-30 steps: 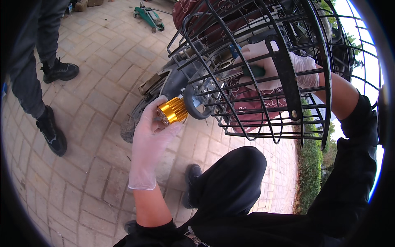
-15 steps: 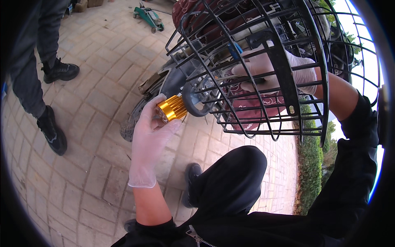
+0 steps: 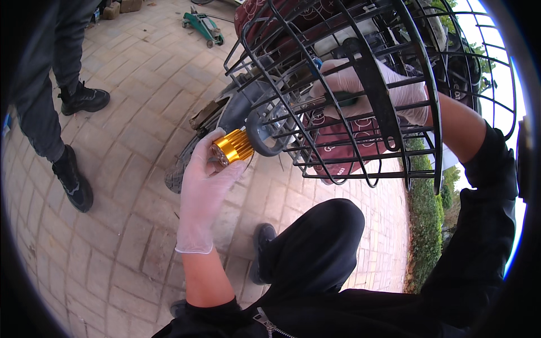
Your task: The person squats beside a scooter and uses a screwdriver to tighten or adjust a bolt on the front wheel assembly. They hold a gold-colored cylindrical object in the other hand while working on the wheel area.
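Observation:
A gold finned metal spotlight (image 3: 233, 147) rests in my gloved left hand (image 3: 205, 180), its lens side toward my palm and fingers curled round it. Its finned end sits against a dark rounded bracket (image 3: 262, 135) in front of the wire basket. Behind the bars of the black wire basket (image 3: 372, 84), my gloved right hand (image 3: 344, 84) grips a screwdriver (image 3: 348, 100) with a dark green handle. The thin shaft points left toward the bracket; where its tip sits is hidden by bars. A small blue piece (image 3: 316, 66) shows by the fingers of that hand.
Under the basket stands a vehicle's front wheel with a dark fender (image 3: 239, 112). Maroon patterned fabric (image 3: 338, 143) hangs behind the bars. Another person's legs (image 3: 39, 107) stand at left on brick paving (image 3: 135, 186). A green floor jack (image 3: 204, 28) lies farther off; a hedge (image 3: 422, 225) runs at right.
My right hand has shifted slightly left and up behind the bars, and the screwdriver handle shows more plainly. The basket has moved a little left in view. My left hand stays on the spotlight.

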Motion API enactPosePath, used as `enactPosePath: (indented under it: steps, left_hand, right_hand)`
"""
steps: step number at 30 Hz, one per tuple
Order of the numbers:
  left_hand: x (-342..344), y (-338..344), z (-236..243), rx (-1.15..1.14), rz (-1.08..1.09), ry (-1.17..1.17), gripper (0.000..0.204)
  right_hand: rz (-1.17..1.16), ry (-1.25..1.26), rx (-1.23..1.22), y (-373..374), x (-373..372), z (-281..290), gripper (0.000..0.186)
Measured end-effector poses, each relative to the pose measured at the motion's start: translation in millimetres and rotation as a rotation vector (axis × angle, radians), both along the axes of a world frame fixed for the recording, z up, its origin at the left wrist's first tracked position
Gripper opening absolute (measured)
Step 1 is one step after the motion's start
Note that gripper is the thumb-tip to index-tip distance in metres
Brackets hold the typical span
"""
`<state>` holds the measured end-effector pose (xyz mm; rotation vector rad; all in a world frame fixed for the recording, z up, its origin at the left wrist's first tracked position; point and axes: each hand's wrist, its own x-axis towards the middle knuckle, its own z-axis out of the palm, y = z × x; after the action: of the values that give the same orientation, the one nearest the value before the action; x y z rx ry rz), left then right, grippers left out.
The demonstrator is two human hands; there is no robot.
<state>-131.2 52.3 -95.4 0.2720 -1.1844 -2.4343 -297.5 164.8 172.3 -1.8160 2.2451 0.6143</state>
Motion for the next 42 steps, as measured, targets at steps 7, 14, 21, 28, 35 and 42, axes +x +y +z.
enactPosePath:
  steps: [7, 14, 21, 28, 35, 42]
  left_hand:
    - [-1, -1, -5, -0.016, 0.006, 0.003, 0.062]
    - [-1, -2, -5, 0.019, -0.007, 0.016, 0.064]
    - [-1, -1, -4, 0.008, 0.000, 0.000, 0.064]
    - [2, 0, 1, 0.014, -0.018, -0.015, 0.061]
    - [6, 3, 2, 0.020, -0.008, -0.012, 0.059]
    - [0, 2, -3, -0.015, 0.022, -0.006, 0.062]
  right_hand:
    - [-0.922, -0.438, -0.290, 3, 4, 3, 0.042]
    - [0.082, -0.173, -0.279, 15, -31, -9, 0.041]
    - [-1.074, -0.870, -0.471, 44, -30, -12, 0.043]
    - [-0.148, -0.495, -0.513, 50, -42, -33, 0.058]
    - [-0.934, -0.747, -0.550, 41, -22, -16, 0.052]
    - [-0.832, -0.550, -0.310, 12, 1, 10, 0.046]
